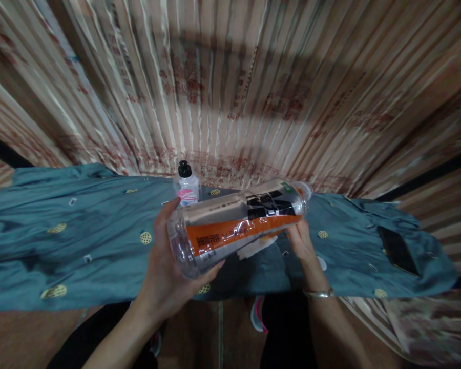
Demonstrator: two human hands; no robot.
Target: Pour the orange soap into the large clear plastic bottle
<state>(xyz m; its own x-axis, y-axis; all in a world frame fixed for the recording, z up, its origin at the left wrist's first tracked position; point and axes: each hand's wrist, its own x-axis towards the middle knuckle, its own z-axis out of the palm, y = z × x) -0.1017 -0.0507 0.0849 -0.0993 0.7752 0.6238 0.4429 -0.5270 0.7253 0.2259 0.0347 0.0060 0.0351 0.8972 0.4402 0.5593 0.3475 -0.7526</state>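
Observation:
A large clear plastic bottle [242, 220] with an orange, silver and black label lies nearly sideways in the air over the cloth-covered table. My left hand [167, 277] is wrapped round its wide base end, thumb above and fingers below. Near the neck end, my right hand [300, 241] grips the bottle from behind and below, its fingers mostly hidden. Behind the base stands a small clear bottle [188, 187] with a black cap and a pink label. Beneath the large bottle, a pale, crumpled piece [256, 248] rests on the cloth.
A blue-green patterned cloth [111, 225] covers the narrow table. Towards its right end lies a black phone [397, 251]. A pleated, printed curtain [223, 102] hangs right behind the table. A small white piece [321, 263] is partly hidden by my right wrist.

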